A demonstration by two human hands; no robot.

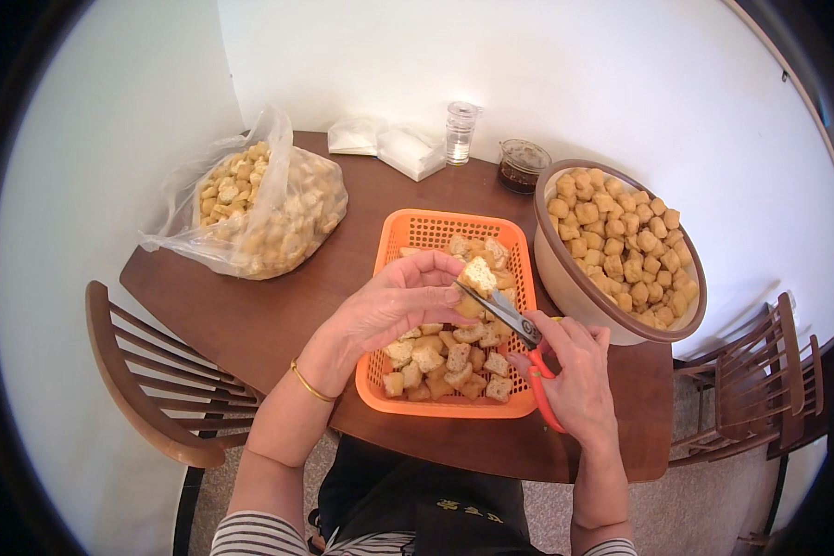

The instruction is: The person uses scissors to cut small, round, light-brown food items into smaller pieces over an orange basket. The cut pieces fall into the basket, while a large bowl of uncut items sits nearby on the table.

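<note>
My left hand pinches a fried tofu puff whose pale, porous inside faces up. Red-handled scissors are in my right hand, with the blades at the puff and parted around part of it. Both hands are over an orange perforated plastic basket. Cut tofu puffs lie loosely in it, many with the white inside showing. My left hand and the scissors hide the middle of the basket.
On the brown wooden table, a clear plastic bag of cut puffs stands left. A large brown-rimmed tub of whole puffs is right. Behind are napkin packs, a clear cup and a glass jar of dark liquid. Wooden chairs flank the table.
</note>
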